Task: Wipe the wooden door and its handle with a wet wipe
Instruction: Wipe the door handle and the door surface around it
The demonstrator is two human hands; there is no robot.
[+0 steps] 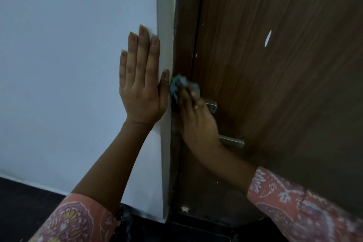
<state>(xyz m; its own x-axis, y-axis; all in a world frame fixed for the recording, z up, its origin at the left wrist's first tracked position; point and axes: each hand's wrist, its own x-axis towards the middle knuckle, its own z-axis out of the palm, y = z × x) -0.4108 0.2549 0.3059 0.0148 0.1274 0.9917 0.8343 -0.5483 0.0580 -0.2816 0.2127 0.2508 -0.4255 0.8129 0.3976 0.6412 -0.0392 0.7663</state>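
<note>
The dark brown wooden door (275, 76) fills the right half of the view, with small white chips in its surface. Its metal lever handle (231, 140) sticks out to the right, partly hidden behind my right hand (196, 122). That hand presses a crumpled pale blue wet wipe (177, 83) against the door's left edge, just above the handle plate (212, 106). My left hand (141, 84) lies flat on the white wall, fingers spread and pointing up, thumb close to the wipe.
A white wall (68, 65) takes up the left half and ends in a corner beside the dark door frame (182, 25). The floor (23, 202) below is dark. Patterned pink sleeves cover both forearms at the bottom.
</note>
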